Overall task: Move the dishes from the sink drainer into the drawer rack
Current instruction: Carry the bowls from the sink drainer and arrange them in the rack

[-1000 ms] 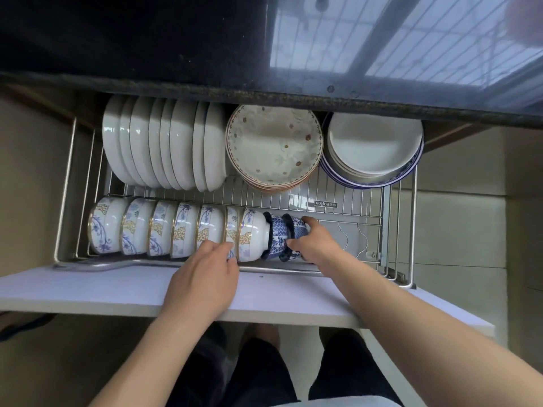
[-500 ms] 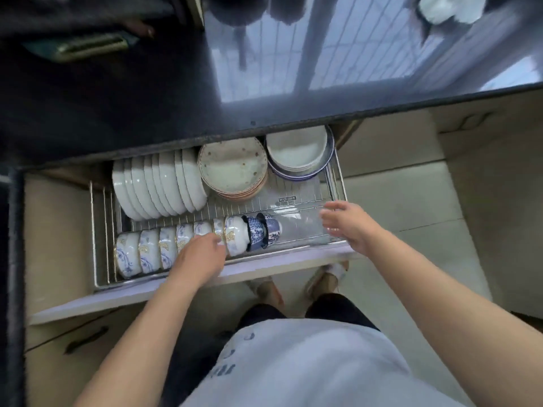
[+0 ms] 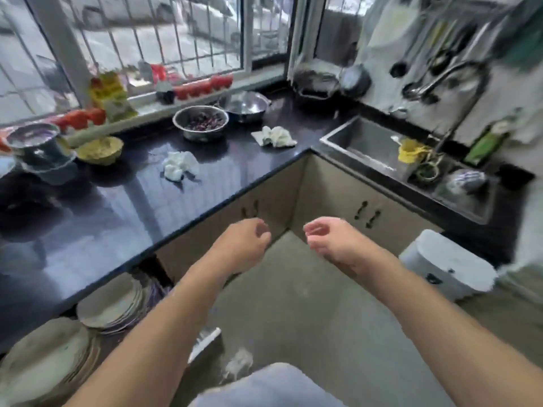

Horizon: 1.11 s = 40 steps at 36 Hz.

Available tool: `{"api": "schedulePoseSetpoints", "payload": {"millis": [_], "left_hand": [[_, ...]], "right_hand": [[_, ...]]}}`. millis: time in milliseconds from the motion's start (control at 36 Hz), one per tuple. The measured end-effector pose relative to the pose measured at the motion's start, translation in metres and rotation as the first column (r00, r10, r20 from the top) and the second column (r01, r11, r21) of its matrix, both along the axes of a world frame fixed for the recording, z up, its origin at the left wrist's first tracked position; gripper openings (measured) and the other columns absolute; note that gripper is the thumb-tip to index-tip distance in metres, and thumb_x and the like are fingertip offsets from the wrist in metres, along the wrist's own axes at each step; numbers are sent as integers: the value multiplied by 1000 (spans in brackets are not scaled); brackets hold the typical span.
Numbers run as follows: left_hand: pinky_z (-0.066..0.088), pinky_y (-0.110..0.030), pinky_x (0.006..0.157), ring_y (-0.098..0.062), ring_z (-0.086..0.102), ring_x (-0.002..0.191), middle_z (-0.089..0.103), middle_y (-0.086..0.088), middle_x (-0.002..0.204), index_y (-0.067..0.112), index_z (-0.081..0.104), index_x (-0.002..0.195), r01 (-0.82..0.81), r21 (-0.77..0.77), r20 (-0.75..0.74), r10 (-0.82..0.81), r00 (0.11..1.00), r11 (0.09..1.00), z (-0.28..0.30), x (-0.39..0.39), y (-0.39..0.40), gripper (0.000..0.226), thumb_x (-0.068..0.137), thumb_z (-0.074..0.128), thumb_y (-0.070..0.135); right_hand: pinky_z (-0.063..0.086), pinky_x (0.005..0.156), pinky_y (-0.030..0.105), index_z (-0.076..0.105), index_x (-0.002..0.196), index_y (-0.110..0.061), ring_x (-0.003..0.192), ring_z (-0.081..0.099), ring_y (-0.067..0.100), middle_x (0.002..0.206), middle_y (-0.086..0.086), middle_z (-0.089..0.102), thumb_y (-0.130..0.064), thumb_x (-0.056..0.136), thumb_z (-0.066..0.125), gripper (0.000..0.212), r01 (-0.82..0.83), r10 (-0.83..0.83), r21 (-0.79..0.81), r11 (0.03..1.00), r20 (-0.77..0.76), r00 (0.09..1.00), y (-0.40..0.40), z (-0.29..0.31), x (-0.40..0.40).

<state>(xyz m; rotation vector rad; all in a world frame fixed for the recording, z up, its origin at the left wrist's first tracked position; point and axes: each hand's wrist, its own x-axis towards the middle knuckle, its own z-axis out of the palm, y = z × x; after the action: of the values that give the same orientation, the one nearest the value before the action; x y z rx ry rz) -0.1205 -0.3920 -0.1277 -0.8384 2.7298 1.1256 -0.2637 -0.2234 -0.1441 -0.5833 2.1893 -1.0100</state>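
Stacked pale plates [image 3: 111, 304] sit low at the left under the black glossy countertop [image 3: 123, 207]. Both the left hand [image 3: 244, 245] and right hand [image 3: 332, 242] hang empty, fingers loosely curled. Farther right, the steel sink [image 3: 367, 142] holds a blurred patterned dish [image 3: 465, 180].

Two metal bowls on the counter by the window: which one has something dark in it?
The left metal bowl, nearer the crumpled white cloths, holds dark reddish pieces. The metal bowl to its right looks empty.
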Motion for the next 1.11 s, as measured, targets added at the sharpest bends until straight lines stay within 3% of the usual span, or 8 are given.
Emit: {"api": "schedulePoseSetpoints", "payload": {"millis": [167,250,417,639,778,889,1000,1111], "left_hand": [[50,-31,93,-17,63,111,68,4,126,26,65,129,191,-101,-108,-202,973,976,57,-133,107,32,102,51,35],[52,-34,96,-20,64,112,69,1,125,24,66,127,244,-132,-81,-255,963,961,73,-184,144,31,101,53,34],[43,-24,89,-22,63,116,68,0,129,23,65,129,332,-149,-28,-340,940,931,79,-259,183,31,102,54,32],[47,-25,89,-17,66,101,71,0,123,21,67,126,442,-125,8,-445,896,888,63,-362,188,29,102,55,32],[43,-25,86,-14,60,99,70,0,121,21,68,124,471,-101,-59,-478,876,876,60,-442,178,27,103,55,31],[47,-20,71,-11,64,91,71,2,116,22,66,126,531,-52,-66,-534,843,846,60,-508,179,28,103,52,30],[49,-31,91,-18,65,100,70,4,112,27,67,122,563,-67,-29,-566,824,824,55,-565,190,26,101,52,32],[50,-32,93,-19,63,104,69,1,119,24,66,124,617,-37,18,-617,787,786,46,-610,205,28,102,51,31]], "right_hand": [[57,78,33,71,114,-14,83,68,17,107,7,73,-6,90,65,26,206,-208,-33,978,-190,959,131,64,-114],[59,91,42,70,115,-14,97,71,22,107,5,72,-7,91,65,25,267,-270,-40,963,-199,942,186,78,-154],[56,97,40,69,112,-24,97,68,14,105,-3,69,-15,93,64,21,347,-348,-35,937,-163,923,248,69,-209],[56,93,39,67,113,-20,94,67,19,107,3,68,-14,97,63,18,435,-436,-37,900,-93,895,257,52,-288],[58,95,41,68,116,-16,99,67,22,107,5,67,-15,98,62,19,464,-465,-47,885,-157,871,246,58,-361],[58,92,38,67,113,-21,93,66,17,108,2,65,-17,98,63,15,518,-516,-23,855,-138,846,251,58,-409],[59,94,44,68,108,-21,102,69,22,110,3,67,-15,99,61,13,626,-625,-28,779,-107,773,266,51,-447],[59,93,42,67,103,-21,103,68,25,108,9,70,-13,100,59,12,688,-688,-14,725,-56,724,276,34,-480]]}}
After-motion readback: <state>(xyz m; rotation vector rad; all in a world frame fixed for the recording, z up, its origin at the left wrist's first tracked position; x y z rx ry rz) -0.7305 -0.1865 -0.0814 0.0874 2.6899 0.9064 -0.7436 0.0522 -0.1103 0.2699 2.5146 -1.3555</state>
